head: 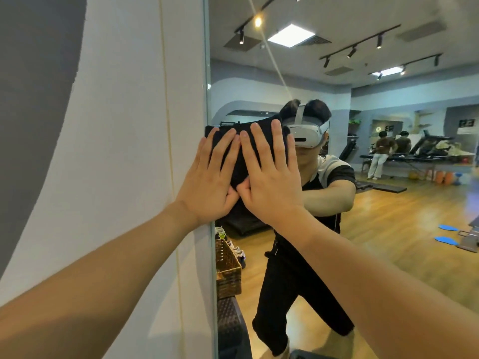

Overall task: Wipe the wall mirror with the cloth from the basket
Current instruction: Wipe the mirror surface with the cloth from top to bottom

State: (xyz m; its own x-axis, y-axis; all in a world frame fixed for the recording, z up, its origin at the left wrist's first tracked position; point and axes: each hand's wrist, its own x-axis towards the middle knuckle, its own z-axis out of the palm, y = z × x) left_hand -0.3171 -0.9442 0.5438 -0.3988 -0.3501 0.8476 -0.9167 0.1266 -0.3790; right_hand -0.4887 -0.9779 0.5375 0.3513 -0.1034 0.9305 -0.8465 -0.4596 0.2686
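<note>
Head camera—close up, facing the wall mirror (337, 177) along both outstretched arms.

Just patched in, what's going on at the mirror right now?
A person is wiping the wall mirror near its left edge. Both hands press a dark cloth flat against the glass: the left hand and the right hand lie side by side with fingers spread and straight, thumbs meeting at the cloth's lower edge. Low in the reflection by the mirror's edge, a woven basket shows.

Left hand (207, 182) and right hand (269, 177) pressed flat, fingers straight, arms extended.
</note>
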